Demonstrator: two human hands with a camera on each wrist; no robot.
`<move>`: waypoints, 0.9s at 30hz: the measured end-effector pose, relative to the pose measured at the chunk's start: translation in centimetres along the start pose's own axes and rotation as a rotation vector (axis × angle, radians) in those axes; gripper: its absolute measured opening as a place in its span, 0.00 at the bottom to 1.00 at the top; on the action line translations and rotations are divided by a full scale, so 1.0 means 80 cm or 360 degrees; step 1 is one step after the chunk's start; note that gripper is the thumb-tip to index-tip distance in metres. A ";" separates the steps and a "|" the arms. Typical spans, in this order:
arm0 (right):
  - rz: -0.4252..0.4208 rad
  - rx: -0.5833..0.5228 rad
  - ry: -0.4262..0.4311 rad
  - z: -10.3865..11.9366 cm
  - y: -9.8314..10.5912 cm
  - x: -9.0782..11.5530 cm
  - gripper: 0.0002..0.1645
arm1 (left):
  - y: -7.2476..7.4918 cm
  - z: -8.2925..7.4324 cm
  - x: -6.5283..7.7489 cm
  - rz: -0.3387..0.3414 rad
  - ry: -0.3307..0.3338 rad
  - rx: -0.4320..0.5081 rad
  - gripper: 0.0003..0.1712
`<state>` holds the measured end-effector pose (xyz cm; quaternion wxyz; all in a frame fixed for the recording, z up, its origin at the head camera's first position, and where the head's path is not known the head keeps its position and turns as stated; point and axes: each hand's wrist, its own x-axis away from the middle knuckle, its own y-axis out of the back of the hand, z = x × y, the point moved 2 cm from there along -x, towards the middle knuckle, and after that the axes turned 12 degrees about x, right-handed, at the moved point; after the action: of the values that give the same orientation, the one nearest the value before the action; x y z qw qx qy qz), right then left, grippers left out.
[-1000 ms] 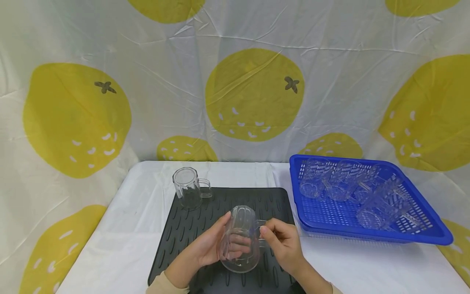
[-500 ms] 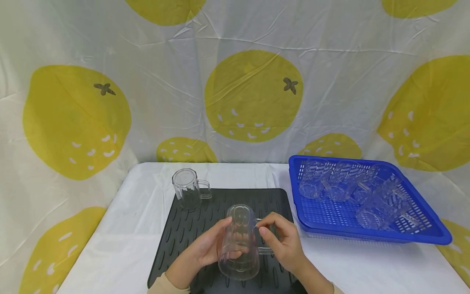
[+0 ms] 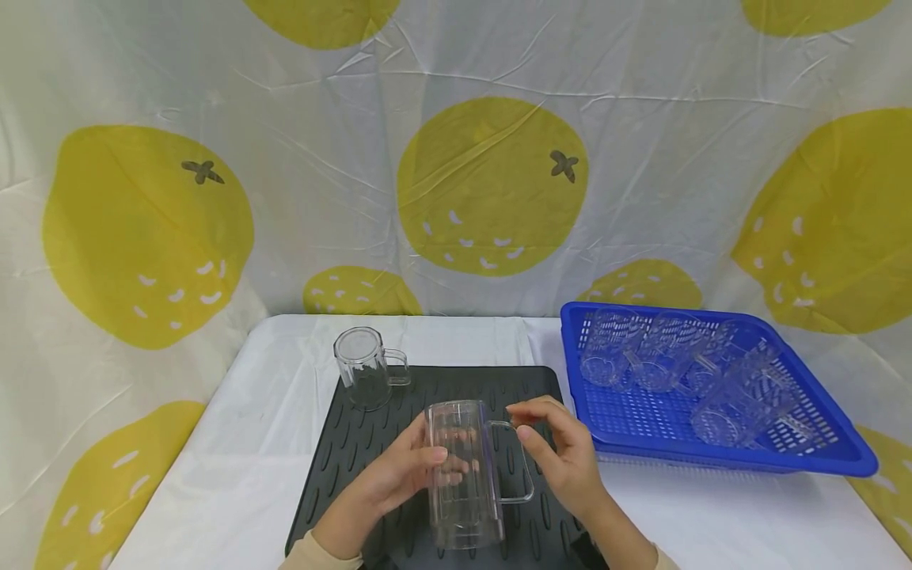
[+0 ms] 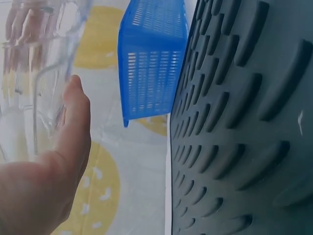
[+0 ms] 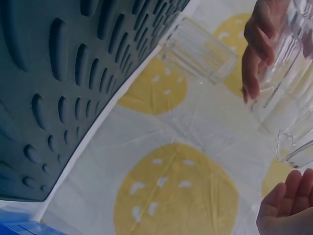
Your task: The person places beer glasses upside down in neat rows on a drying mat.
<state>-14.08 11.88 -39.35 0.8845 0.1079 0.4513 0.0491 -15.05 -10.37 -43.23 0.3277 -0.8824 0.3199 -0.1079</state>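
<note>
The clear glass mug with ribbed sides [image 3: 465, 503] is held over the black rubber mat [image 3: 470, 384] on the counter. The left hand's [image 3: 399, 467] grip is clamped on its body, thumb in front. The right hand's [image 3: 566, 459] fingers bend loosely beside the squared glass handle [image 3: 516, 500], apparently free of it. The step looks like turning the mug; the next move probably calls for steady left support. The handle points right; the long axis runs near-to-far, its exact tilt unclear.

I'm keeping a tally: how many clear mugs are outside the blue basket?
2: one mug in the left hand, another mug at the far left corner of the dark mat.
</note>
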 end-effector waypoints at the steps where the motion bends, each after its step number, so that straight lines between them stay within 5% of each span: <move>1: 0.0005 0.0009 -0.0011 0.000 0.000 0.000 0.15 | 0.001 0.000 0.000 0.0015 -0.0028 -0.0016 0.43; 14: 0.0027 0.0060 -0.0023 -0.004 0.003 -0.002 0.19 | 0.007 -0.010 0.004 0.0182 -0.0378 -0.0364 0.51; 20: 0.0127 0.0094 -0.0116 -0.008 0.005 0.001 0.21 | 0.006 -0.016 0.006 0.0232 -0.0576 -0.0635 0.53; 27: 0.0301 0.0160 -0.0206 -0.012 0.004 0.005 0.25 | 0.005 -0.024 0.014 0.0209 -0.0584 -0.0900 0.54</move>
<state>-14.57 12.37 -40.16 0.8966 0.1970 0.3831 0.1025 -15.16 -12.27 -42.02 0.1282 -0.9206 0.3289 0.1668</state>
